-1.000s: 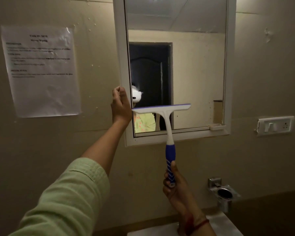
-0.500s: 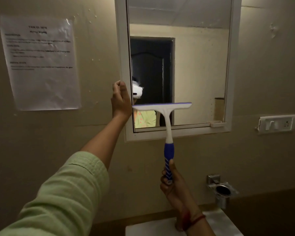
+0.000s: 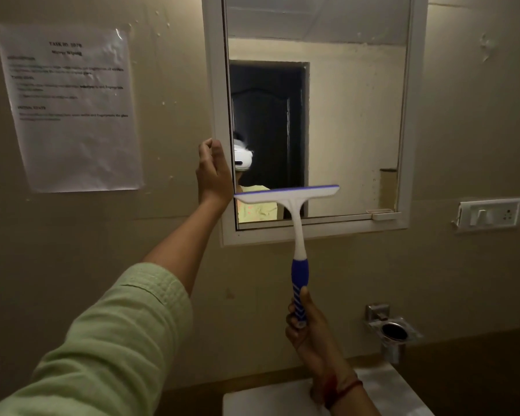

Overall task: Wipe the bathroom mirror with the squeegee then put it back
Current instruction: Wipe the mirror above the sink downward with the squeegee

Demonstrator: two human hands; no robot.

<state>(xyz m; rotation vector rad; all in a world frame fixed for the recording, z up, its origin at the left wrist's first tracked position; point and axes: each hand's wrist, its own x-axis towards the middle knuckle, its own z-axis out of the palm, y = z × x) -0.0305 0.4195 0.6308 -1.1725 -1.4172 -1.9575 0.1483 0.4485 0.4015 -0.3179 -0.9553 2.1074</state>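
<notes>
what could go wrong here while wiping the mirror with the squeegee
1. The right hand grips only the bottom end of the blue and white plastic squeegee, so pressure at the blade may be weak or uneven and could leave streaks on the white-framed wall mirror.
2. The left hand curls over the frame's left edge; a stroke drifting left could knock the fingers.

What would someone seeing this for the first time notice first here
The eye lands on the blue and white squeegee, held upright by the right hand with its blade across the lower part of the white-framed mirror. Next comes the left hand in a green sleeve, gripping the mirror's left frame edge. A printed sheet is stuck to the wall at the far left.
</notes>
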